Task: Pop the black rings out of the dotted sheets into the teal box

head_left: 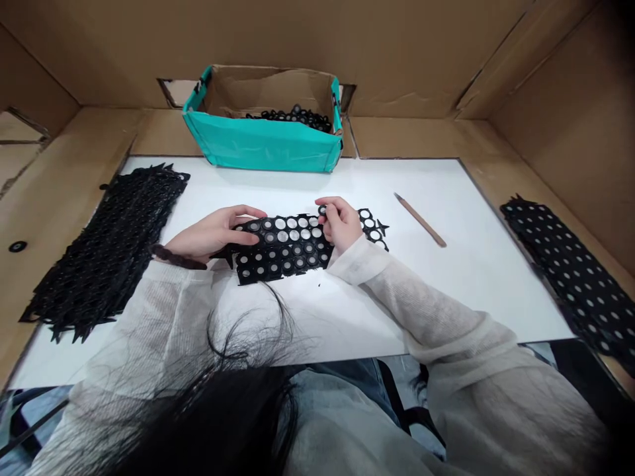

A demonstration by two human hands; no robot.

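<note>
Bright, diffuse light, faint shadows, dark right-hand corners

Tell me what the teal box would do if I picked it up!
The teal box looks like cardboard inside, so it's probably light for its size, and might bend a little. The small round black pieces show toward its right end, so that end may feel heavier. Its top is open, so they'd likely spill if you tipped it.

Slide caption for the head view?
Left hand grips a black perforated sheet; right hand holds a small black round piece.
</note>
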